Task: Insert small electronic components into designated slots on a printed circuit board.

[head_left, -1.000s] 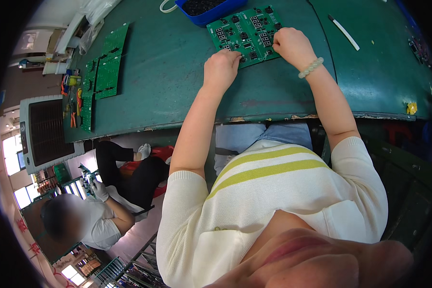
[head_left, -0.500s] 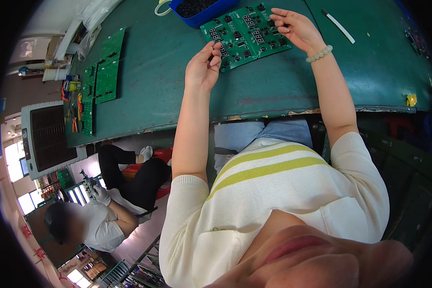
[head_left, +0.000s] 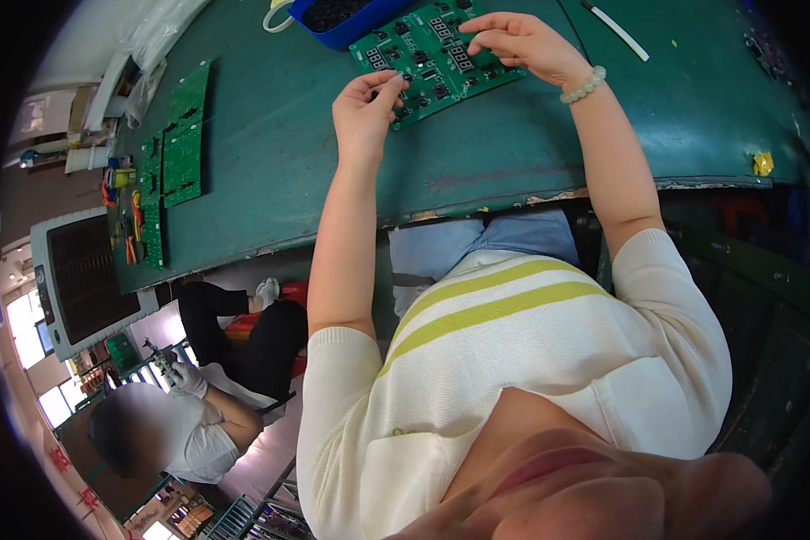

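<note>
A green circuit board (head_left: 432, 56) carrying several small dark components lies tilted on the green table (head_left: 513, 153), at its far side. My left hand (head_left: 367, 106) pinches the board's near left edge between thumb and fingers. My right hand (head_left: 517, 40), with a pale bead bracelet on the wrist, reaches over the board's right half. Its fingertips are pressed together against the board's surface, and anything between them is too small to see.
A blue tray (head_left: 346, 31) of dark parts stands just beyond the board. A white stick (head_left: 616, 27) lies far right. More green boards (head_left: 182, 135) and orange-handled tools (head_left: 133, 229) lie at the left. A seated co-worker (head_left: 166, 432) and a grey fan unit (head_left: 81, 279) are below left.
Both hands, earlier resting flat on the board, have lifted. The left now pinches the board's edge and the right has drawn its fingertips together on the surface.
</note>
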Available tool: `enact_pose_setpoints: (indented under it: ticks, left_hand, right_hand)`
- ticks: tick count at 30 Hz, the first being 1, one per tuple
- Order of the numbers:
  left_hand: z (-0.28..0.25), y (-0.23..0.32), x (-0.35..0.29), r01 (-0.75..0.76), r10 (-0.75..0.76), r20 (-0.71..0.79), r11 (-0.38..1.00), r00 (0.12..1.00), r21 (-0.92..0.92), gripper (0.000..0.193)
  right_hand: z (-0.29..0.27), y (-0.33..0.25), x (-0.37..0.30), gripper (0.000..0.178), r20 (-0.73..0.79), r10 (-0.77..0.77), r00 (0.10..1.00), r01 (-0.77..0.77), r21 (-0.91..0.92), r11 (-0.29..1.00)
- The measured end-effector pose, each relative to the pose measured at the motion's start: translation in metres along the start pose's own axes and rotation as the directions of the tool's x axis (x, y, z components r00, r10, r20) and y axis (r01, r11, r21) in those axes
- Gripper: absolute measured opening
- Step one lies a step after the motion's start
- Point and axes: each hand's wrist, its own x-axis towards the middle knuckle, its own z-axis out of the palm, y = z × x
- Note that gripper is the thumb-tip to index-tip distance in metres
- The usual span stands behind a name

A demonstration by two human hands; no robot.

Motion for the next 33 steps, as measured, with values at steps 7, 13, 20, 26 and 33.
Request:
enact_pose_setpoints:
  ticks: [7,13,20,26,33]
  left_hand:
    - [0.012,-0.003,0.004,-0.284,0.254,0.166,0.556,0.953,0.781,0.012]
    - [0.015,-0.002,0.006,-0.343,0.225,0.266,0.460,0.937,0.819,0.010]
    - [0.013,0.000,0.009,-0.388,0.207,0.334,0.357,0.920,0.850,0.012]
    - [0.027,0.003,0.007,-0.392,0.164,0.382,0.039,0.910,0.919,0.012]
    - [0.012,0.000,0.013,-0.404,0.260,0.330,0.325,0.908,0.855,0.013]
  right_hand:
    - [0.003,0.017,0.003,0.013,0.096,-0.124,0.988,0.151,-0.368,0.917]
    - [0.003,0.017,0.002,0.016,0.081,-0.244,0.966,0.255,-0.416,0.873]
    - [0.009,0.015,0.000,0.013,0.098,-0.266,0.959,0.270,-0.600,0.753]
    - [0.017,0.026,-0.002,0.011,0.300,-0.281,0.912,0.399,-0.810,0.430]
    - [0.033,0.023,-0.006,0.011,0.281,-0.250,0.927,0.334,-0.921,0.201]
